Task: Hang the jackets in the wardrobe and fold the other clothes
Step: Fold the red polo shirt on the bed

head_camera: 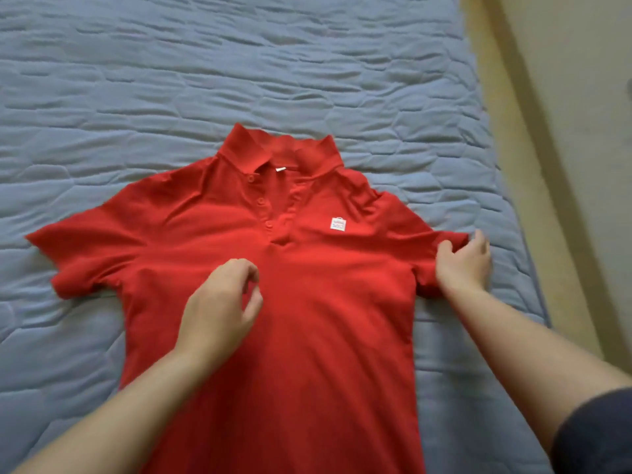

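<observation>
Red polo shirt: face up on bed, collar at 12 o'clock, spread for folding.
Right grip, 3 o'clock: pinching sleeve, likely to fold inward.
Left grip: loosely curled, empty, over chest.

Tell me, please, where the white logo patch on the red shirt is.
In the head view, the white logo patch sits on the red shirt, right of the buttons, up-left of the right hand holding the sleeve.
</observation>
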Demonstrator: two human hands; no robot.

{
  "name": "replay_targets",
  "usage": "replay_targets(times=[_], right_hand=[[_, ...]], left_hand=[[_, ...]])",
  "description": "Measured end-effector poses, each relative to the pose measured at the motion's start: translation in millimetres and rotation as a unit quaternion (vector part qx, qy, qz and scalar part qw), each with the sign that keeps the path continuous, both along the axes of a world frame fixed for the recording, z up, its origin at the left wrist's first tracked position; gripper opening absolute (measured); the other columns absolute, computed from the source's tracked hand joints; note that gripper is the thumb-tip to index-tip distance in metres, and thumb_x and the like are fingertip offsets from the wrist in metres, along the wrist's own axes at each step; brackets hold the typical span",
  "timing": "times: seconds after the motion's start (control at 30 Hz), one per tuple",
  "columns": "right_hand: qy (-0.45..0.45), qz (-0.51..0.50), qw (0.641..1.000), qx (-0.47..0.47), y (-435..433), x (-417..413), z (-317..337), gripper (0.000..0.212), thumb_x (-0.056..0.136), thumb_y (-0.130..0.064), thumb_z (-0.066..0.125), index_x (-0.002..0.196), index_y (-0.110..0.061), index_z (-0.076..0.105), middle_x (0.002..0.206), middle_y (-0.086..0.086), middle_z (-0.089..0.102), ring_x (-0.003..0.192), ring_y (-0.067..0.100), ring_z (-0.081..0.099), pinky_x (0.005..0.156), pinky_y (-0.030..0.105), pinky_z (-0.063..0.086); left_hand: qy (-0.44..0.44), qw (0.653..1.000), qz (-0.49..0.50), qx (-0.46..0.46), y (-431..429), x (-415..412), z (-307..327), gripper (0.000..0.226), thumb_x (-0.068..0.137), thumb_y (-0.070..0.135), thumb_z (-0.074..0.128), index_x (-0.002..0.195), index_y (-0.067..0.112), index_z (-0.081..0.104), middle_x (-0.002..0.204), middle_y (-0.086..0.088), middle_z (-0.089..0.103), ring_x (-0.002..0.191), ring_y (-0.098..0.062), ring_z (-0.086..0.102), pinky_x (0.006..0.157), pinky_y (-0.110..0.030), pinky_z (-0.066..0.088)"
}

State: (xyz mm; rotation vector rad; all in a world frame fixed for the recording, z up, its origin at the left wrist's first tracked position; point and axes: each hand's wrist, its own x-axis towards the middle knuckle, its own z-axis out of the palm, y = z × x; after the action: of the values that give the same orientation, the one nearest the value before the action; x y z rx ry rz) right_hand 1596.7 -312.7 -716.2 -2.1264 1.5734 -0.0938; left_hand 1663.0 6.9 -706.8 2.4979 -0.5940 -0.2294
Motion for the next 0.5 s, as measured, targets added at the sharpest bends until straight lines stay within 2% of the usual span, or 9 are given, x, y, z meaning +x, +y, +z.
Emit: replay_targets(times=[0.03, 0.1, 0.13, 0.2, 0.23, 0.3, 0.37, 0.43, 0.5], right_hand=[[-0.005, -0.064, 0.997, 0.043, -22, -9, -6, 0.065, 0.088, -0.027, 0.055, 0.143, -0.004, 0.031, 0.145, 0.023, 0.037, 0.132, 0.037, 0.038, 0.108, 0.045, 0.033], [-0.026, -0.118, 0.981, 0.152, -55, -26, -19, 0.065, 0.082, -0.033, 0.063, 0.137, -0.007, 0.04, 0.136, 0.021, 0.046, 0.118, 0.037, 0.051, 0.097, 0.046, 0.045], [-0.054, -0.116, 0.97, 0.208, -66, -33, -25, 0.055, 0.082, -0.033, 0.066, 0.128, -0.01, 0.048, 0.126, 0.018, 0.054, 0.105, 0.032, 0.058, 0.087, 0.04, 0.051], [-0.098, -0.083, 0.937, 0.325, -76, -41, -28, 0.011, 0.089, -0.022, 0.063, 0.097, -0.016, 0.057, 0.093, 0.008, 0.061, 0.074, 0.018, 0.058, 0.058, 0.025, 0.05], [-0.113, -0.065, 0.921, 0.366, -79, -44, -26, 0.009, 0.092, -0.016, 0.058, 0.084, -0.017, 0.055, 0.082, 0.004, 0.058, 0.066, 0.013, 0.054, 0.051, 0.021, 0.047], [-0.161, -0.047, 0.907, 0.387, -88, -50, -24, 0.021, 0.096, -0.008, 0.049, 0.078, -0.017, 0.052, 0.077, 0.003, 0.055, 0.067, 0.012, 0.053, 0.056, 0.024, 0.05], [-0.232, -0.082, 0.894, 0.376, -100, -55, -20, 0.025, 0.096, -0.001, 0.042, 0.08, -0.018, 0.05, 0.078, 0.006, 0.055, 0.068, 0.015, 0.053, 0.06, 0.029, 0.049], [-0.249, -0.099, 0.89, 0.369, -107, -57, -21, 0.025, 0.095, -0.001, 0.037, 0.082, -0.019, 0.048, 0.08, 0.007, 0.054, 0.066, 0.018, 0.052, 0.058, 0.034, 0.049], [-0.237, -0.089, 0.896, 0.364, -100, -53, -20, 0.021, 0.097, -0.009, 0.036, 0.082, -0.02, 0.045, 0.087, 0.012, 0.056, 0.072, 0.025, 0.056, 0.063, 0.042, 0.052]], left_hand=[[0.013, 1.0, -0.009, 0.002, -25, -7, -9, 0.02, 0.075, 0.005, 0.057, 0.09, 0.018, 0.054, 0.084, 0.003, 0.049, 0.077, -0.024, 0.054, 0.066, -0.039, 0.049], [0.047, 0.999, -0.009, -0.011, -71, -21, -19, 0.039, 0.069, -0.014, 0.052, 0.097, 0.012, 0.058, 0.089, -0.001, 0.045, 0.08, -0.027, 0.053, 0.07, -0.041, 0.048], [0.055, 0.998, -0.01, -0.023, -93, -27, -22, 0.043, 0.067, -0.017, 0.051, 0.099, 0.011, 0.06, 0.09, -0.001, 0.044, 0.08, -0.027, 0.052, 0.071, -0.04, 0.047], [0.066, 0.997, -0.015, -0.039, -130, -36, -23, 0.041, 0.067, -0.016, 0.057, 0.098, 0.01, 0.061, 0.09, -0.001, 0.049, 0.078, -0.023, 0.053, 0.074, -0.033, 0.043], [0.067, 0.997, -0.021, -0.043, -146, -38, -23, 0.038, 0.066, -0.015, 0.062, 0.096, 0.009, 0.062, 0.089, -0.001, 0.053, 0.077, -0.022, 0.054, 0.073, -0.029, 0.041], [0.072, 0.996, -0.027, -0.05, -170, -40, -20, 0.032, 0.067, -0.01, 0.067, 0.092, 0.009, 0.062, 0.086, -0.003, 0.06, 0.077, -0.023, 0.057, 0.072, -0.027, 0.039], [0.063, 0.997, -0.023, -0.039, -189, -40, -17, 0.024, 0.076, -0.003, 0.064, 0.096, 0.009, 0.061, 0.092, -0.007, 0.063, 0.086, -0.026, 0.059, 0.077, -0.031, 0.042], [0.047, 0.997, -0.044, 0.047, -203, -39, -20, 0.035, 0.084, 0.014, 0.063, 0.118, 0.012, 0.056, 0.119, -0.01, 0.055, 0.11, -0.029, 0.054, 0.091, -0.039, 0.044], [0.077, 0.972, -0.089, 0.205, -213, -38, -25, 0.063, 0.09, 0.036, 0.055, 0.146, 0.019, 0.029, 0.153, -0.011, 0.023, 0.14, -0.032, 0.024, 0.109, -0.047, 0.028]])
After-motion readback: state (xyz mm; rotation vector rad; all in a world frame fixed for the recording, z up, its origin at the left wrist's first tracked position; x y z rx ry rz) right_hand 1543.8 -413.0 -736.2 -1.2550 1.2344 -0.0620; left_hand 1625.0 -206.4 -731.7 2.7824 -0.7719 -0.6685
